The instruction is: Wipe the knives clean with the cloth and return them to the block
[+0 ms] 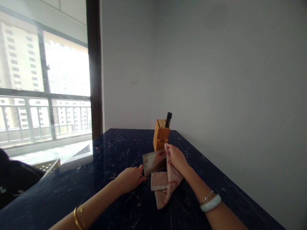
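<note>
Centrally, at one table (120,145), one left hand (130,179) is clamped on one cleaver (153,162), one right hand (177,158) clutches one cloth (172,182) against it, and one block (160,135) stands just beyond.

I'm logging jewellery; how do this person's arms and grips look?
The left grip and left arm wear only a round golden metal bangle and golden charm bracelet; the right grip and right arm, a thick pale bangle and slim silvery bracelet.

Your glossy, dark-blue, pale-veined desk (120,150) (its left side catches daylight) carries a tan, box-shaped wooden knife block (161,135), standing toward the far end.
</note>
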The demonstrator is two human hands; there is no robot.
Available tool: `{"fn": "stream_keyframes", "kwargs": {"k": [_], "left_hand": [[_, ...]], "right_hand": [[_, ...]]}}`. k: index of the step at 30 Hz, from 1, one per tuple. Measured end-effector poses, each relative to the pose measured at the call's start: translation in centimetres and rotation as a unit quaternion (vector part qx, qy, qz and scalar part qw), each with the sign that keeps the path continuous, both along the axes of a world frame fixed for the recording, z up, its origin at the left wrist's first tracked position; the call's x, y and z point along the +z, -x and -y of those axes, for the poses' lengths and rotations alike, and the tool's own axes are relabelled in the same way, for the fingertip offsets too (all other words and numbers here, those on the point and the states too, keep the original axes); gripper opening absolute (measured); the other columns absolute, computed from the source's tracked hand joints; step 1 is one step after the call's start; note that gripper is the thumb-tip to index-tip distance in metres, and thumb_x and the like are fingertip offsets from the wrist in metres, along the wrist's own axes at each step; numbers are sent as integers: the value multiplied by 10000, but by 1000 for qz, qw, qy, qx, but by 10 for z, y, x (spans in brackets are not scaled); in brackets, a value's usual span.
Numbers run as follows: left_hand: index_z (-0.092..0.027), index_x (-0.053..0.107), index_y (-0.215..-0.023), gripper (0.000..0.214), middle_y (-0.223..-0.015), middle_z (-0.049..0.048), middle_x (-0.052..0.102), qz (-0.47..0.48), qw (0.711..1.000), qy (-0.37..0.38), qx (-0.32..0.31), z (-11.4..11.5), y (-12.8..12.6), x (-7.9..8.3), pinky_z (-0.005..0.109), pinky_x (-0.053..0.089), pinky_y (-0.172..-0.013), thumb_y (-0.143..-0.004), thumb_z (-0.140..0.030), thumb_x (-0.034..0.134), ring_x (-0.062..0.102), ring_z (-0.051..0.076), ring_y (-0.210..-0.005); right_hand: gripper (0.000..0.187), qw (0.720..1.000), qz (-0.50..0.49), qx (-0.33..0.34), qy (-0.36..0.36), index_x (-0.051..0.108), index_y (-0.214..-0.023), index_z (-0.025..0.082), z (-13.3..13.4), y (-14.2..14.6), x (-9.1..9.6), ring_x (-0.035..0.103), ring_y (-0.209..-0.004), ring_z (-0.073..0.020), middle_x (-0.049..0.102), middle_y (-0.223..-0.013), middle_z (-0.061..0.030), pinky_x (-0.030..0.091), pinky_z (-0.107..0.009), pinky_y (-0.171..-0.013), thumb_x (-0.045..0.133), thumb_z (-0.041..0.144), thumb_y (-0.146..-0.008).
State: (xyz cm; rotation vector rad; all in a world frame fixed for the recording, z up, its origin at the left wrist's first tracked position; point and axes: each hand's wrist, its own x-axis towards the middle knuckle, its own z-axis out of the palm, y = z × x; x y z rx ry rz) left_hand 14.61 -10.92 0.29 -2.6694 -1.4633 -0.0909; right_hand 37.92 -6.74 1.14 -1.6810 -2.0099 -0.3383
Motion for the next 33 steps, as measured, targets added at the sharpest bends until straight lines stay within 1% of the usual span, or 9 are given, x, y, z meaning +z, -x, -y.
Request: {"fn": "stream_keyframes", "kwargs": {"k": [3, 7, 12, 14, 20, 24, 27, 31, 33], "left_hand": [[-149, 424, -994, 454, -831, 103, 612, -1, 1000, 6, 8, 1, 0, 0, 342, 439, -617, -798, -510, 231, 589, 285, -769], [-151, 418, -1021, 461, -837, 103, 611, 10, 1000, 9, 4, 1, 1, 1, 340, 437, -625, -799, -509, 232, 587, 286, -778], [-158, 422, -1021, 460, -839, 107, 613, 11, 1000, 3, -3, -1, 2, 0, 348, 438, -622, -799, -511, 227, 590, 285, -770], [-157, 423, -1023, 459, -852, 110, 610, 7, 1000, 8, 5, -1, 1, 0, 345, 436, -634, -798, -510, 233, 588, 282, -782], [-157, 421, -1033, 470, -854, 110, 610, 9, 1000, 18, 9, 0, 0, 1, 342, 434, -650, -797, -516, 231, 588, 273, -794], [-158, 431, -1014, 482, -835, 113, 613, 12, 1000, 8, -3, -1, 0, -1, 356, 435, -632, -796, -528, 214, 588, 278, -774], [-159, 435, -1001, 479, -827, 110, 611, 14, 1000, -4, -6, -1, 0, -3, 358, 436, -616, -800, -522, 197, 590, 278, -755], [-166, 431, -996, 457, -810, 96, 613, 16, 1000, -12, -10, -1, 0, -4, 346, 438, -607, -804, -510, 199, 594, 272, -737], [-174, 431, -985, 439, -806, 89, 614, 18, 1000, -14, -15, -3, -1, -5, 347, 437, -604, -808, -501, 197, 596, 270, -728]], "right_hand": [[243, 999, -7, -27, 17, 406, -1045, 150, -5, -14, 0, 474, -920, -163, 529, -966, -98, 306, -252, -740, 286, 212, -843], [229, 999, -11, -35, 37, 400, -1021, 152, -8, -18, -2, 497, -902, -159, 539, -937, -92, 316, -240, -703, 333, 164, -802], [173, 991, 12, -72, 108, 448, -900, 146, -12, -22, -11, 550, -780, -185, 573, -850, -100, 328, -249, -607, 428, 184, -732], [150, 990, 15, -77, 116, 461, -859, 148, -12, -22, -12, 556, -760, -192, 580, -826, -99, 327, -251, -591, 451, 190, -716], [162, 996, 18, -60, 67, 445, -916, 174, -7, -15, -4, 530, -848, -166, 562, -889, -80, 330, -240, -648, 375, 185, -771], [141, 992, 30, -74, 101, 473, -869, 165, -5, -16, -7, 551, -774, -189, 580, -834, -84, 332, -257, -601, 426, 192, -738], [137, 991, 32, -80, 98, 482, -858, 170, -3, -15, -5, 546, -769, -199, 579, -838, -82, 330, -273, -612, 428, 219, -742], [143, 997, 30, -67, 5, 470, -884, 195, -1, -9, 5, 498, -864, -189, 554, -885, -58, 311, -281, -696, 395, 229, -767], [137, 998, 30, -58, -22, 470, -877, 198, -1, -6, 7, 486, -863, -181, 551, -880, -49, 304, -277, -704, 406, 217, -757]]}}
